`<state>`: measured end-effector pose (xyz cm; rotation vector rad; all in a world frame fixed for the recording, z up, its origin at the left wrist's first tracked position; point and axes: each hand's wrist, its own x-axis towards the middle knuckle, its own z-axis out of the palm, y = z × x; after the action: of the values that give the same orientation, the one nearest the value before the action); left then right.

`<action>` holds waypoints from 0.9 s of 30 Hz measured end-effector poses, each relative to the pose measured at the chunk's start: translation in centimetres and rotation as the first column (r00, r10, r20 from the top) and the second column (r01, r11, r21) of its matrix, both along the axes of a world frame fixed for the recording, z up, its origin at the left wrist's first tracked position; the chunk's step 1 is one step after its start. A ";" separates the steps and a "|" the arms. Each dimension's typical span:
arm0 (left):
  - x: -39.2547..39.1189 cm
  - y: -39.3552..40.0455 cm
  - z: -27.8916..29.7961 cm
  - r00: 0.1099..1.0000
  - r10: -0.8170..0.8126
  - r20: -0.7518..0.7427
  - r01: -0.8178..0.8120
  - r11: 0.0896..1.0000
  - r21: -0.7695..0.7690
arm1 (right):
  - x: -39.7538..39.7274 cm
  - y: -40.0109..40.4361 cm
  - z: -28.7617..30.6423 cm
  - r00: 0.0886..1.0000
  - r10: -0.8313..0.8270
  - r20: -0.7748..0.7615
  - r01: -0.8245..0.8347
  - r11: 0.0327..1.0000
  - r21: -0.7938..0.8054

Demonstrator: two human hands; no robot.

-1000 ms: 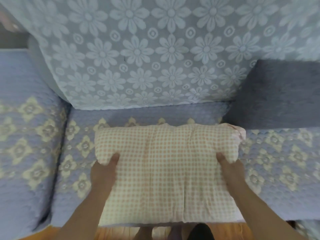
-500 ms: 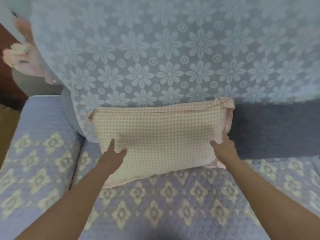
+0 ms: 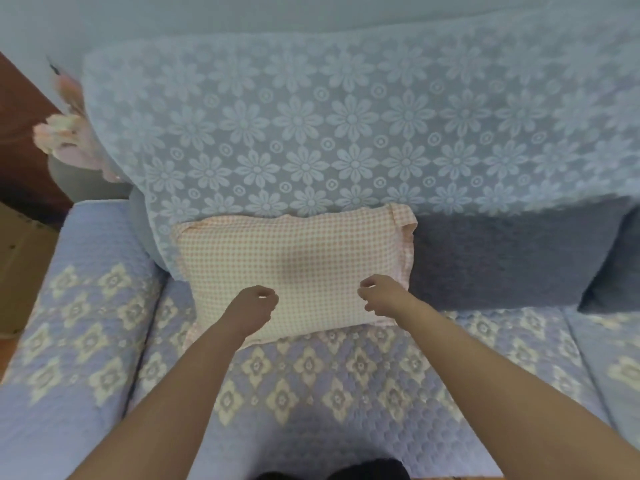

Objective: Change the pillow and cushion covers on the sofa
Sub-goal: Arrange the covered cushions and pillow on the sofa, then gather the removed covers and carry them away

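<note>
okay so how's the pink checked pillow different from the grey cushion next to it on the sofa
The checked pillow is pale with a small pink check and a frilled edge; the grey cushion is plain, dark and fuzzy-looking. The pillow stands nearer the sofa's arm, the cushion to its right. Both hands are in front of the pillow; none is near the cushion. Both lean against the lace-draped backrest, side by side.

pink flowers (image 3: 65,140), cardboard box (image 3: 20,271)
</note>
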<state>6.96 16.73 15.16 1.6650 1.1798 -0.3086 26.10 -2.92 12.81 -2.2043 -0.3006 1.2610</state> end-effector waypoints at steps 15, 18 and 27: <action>10.2 -15.6 0.4 0.884 -0.450 0.125 0.462 0.883 -0.087 | -5.2 -18.6 3.4 0.733 -0.679 -0.039 0.679 0.729 0.081; 12.0 -21.7 1.3 0.795 -0.585 0.163 0.605 0.785 -0.135 | -8.8 -24.3 4.3 0.604 -0.796 -0.044 0.796 0.600 0.077; 17.6 -42.2 8.9 0.437 -0.838 0.326 0.895 0.441 -0.068 | -12.0 -45.6 8.8 0.226 -0.968 0.114 0.943 0.246 0.222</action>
<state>24.53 -25.42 24.11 1.9080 -0.0558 -0.8313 14.08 -48.52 21.66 -1.7848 0.8522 0.2191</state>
